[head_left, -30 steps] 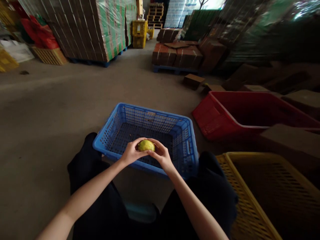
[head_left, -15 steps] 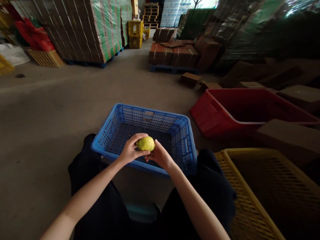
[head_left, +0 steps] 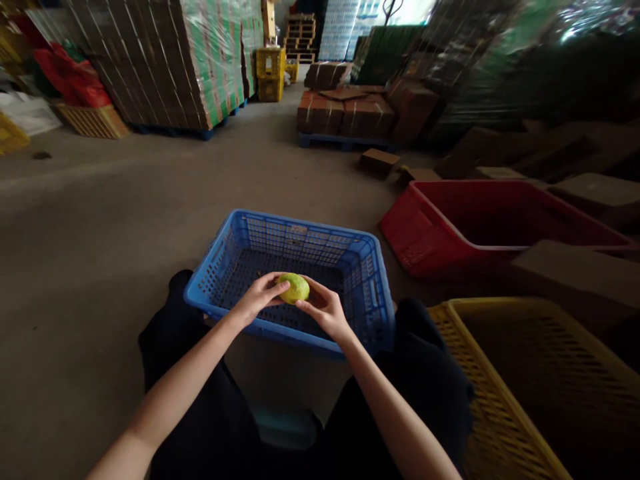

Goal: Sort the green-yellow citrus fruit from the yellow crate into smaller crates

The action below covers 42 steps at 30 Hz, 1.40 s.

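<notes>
A yellow-green lemon (head_left: 295,288) is held between my two hands, above the blue plastic crate (head_left: 377,287). My left hand (head_left: 261,295) grips its left side, with the thumb laid across the near face. On the other side my right hand (head_left: 323,307) closes on the fruit, thumb at its lower edge and fingers behind. The far fingers of both hands are partly hidden by the lemon. Between my knees, the crate has slatted walls and a perforated floor with a few small bits on it.
A red tub (head_left: 425,230) stands right of the crate, and a yellow crate (head_left: 500,380) is at my right knee. Cardboard boxes (head_left: 379,162) lie beyond. Wrapped stacks on pallets (head_left: 220,73) and strapped cartons (head_left: 345,115) stand farther back on the concrete floor.
The lemon has been turned and shows a greener face. Both thumbs have shifted onto its near side, and my right hand has closed around it more. The view has tilted slightly.
</notes>
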Each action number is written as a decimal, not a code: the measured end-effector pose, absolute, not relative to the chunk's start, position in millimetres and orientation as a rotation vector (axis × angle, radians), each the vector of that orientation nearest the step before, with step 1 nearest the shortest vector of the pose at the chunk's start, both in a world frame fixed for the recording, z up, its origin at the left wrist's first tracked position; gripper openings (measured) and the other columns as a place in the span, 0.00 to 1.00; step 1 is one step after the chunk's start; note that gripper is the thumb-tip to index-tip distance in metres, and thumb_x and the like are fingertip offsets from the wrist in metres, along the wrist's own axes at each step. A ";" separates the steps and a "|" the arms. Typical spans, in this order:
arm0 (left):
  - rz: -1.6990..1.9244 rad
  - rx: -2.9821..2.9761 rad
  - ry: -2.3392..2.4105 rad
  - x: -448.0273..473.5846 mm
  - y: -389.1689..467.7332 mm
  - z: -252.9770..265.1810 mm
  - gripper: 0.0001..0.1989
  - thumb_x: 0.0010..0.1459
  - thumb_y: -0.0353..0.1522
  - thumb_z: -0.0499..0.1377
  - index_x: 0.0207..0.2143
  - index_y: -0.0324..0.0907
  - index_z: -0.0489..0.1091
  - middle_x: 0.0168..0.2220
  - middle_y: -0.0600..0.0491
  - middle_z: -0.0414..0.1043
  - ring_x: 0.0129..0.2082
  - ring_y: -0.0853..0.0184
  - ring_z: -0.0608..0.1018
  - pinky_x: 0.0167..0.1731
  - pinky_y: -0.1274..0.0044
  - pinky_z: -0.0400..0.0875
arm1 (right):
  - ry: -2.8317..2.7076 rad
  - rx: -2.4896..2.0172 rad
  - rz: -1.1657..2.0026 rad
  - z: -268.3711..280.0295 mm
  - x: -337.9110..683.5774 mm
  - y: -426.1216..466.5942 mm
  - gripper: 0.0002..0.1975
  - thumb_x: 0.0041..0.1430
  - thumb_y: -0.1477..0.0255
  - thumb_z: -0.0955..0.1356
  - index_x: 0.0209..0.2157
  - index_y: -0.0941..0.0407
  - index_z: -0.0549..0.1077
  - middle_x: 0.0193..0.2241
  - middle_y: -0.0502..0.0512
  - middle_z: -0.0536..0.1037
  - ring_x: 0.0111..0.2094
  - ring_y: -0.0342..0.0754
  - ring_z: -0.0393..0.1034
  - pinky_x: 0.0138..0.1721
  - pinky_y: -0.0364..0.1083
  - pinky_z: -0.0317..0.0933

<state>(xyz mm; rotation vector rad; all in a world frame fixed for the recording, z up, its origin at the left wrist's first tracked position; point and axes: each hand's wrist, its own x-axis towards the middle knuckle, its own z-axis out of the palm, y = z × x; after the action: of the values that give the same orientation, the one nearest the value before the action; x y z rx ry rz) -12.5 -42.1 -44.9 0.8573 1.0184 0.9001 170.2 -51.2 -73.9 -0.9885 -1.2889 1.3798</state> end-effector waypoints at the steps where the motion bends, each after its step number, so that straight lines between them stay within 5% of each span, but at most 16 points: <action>1: 0.883 0.842 1.011 -12.8 -42.0 -45.7 0.29 0.42 0.46 0.70 0.44 0.39 0.73 0.46 0.44 0.75 0.47 0.57 0.77 0.44 0.67 0.74 | -1.339 -1.000 1.325 -73.3 171.5 -52.0 0.32 0.43 0.63 0.77 0.51 0.56 0.73 0.50 0.61 0.77 0.49 0.59 0.73 0.50 0.58 0.68; 9: 0.873 0.840 0.981 -10.6 -41.6 -46.6 0.30 0.40 0.47 0.70 0.42 0.36 0.74 0.43 0.44 0.77 0.45 0.55 0.78 0.44 0.68 0.74 | -1.689 -0.997 0.939 -64.9 172.9 -54.6 0.25 0.50 0.68 0.74 0.51 0.51 0.72 0.51 0.60 0.73 0.52 0.57 0.68 0.50 0.56 0.69; 14: 1.042 1.054 1.054 -4.8 -44.6 -49.9 0.31 0.38 0.41 0.72 0.45 0.35 0.73 0.41 0.45 0.77 0.43 0.57 0.79 0.46 0.68 0.73 | -1.391 -0.994 1.318 -68.9 173.5 -47.7 0.26 0.47 0.60 0.75 0.48 0.51 0.72 0.47 0.57 0.75 0.47 0.53 0.72 0.49 0.53 0.69; 22: 1.059 1.372 0.973 -3.1 -50.6 -55.8 0.31 0.43 0.37 0.71 0.51 0.40 0.71 0.55 0.43 0.68 0.51 0.56 0.74 0.49 0.70 0.73 | -0.929 -0.976 1.937 -73.5 170.2 -45.2 0.27 0.52 0.48 0.68 0.37 0.59 0.78 0.28 0.59 0.81 0.25 0.48 0.75 0.30 0.48 0.72; 26: 1.018 1.373 0.933 -3.8 -46.6 -55.0 0.31 0.44 0.37 0.70 0.52 0.42 0.70 0.55 0.44 0.69 0.52 0.57 0.73 0.48 0.71 0.73 | -0.959 -1.007 1.744 -70.0 170.0 -46.6 0.25 0.48 0.50 0.71 0.34 0.59 0.78 0.30 0.59 0.81 0.29 0.50 0.75 0.28 0.46 0.70; 33: 1.002 0.970 1.009 -6.0 -39.4 -53.0 0.29 0.43 0.44 0.70 0.46 0.38 0.74 0.44 0.45 0.76 0.44 0.60 0.77 0.45 0.70 0.72 | -1.271 -1.117 1.140 -67.8 169.7 -54.5 0.26 0.41 0.60 0.77 0.43 0.56 0.75 0.40 0.58 0.80 0.41 0.56 0.75 0.45 0.54 0.69; 42: 0.850 0.636 0.957 -4.7 -41.0 -58.5 0.26 0.44 0.48 0.68 0.39 0.39 0.75 0.38 0.48 0.77 0.36 0.65 0.78 0.34 0.76 0.74 | -1.791 -1.034 0.482 -71.1 170.7 -60.5 0.26 0.52 0.67 0.73 0.53 0.51 0.70 0.43 0.61 0.75 0.44 0.57 0.71 0.45 0.55 0.69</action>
<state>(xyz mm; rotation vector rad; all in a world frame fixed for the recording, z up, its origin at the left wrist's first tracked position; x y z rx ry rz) -4.7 -41.0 -58.5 0.6357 0.9570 0.8500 170.7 -60.5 -71.1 -1.0338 -1.7906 0.4821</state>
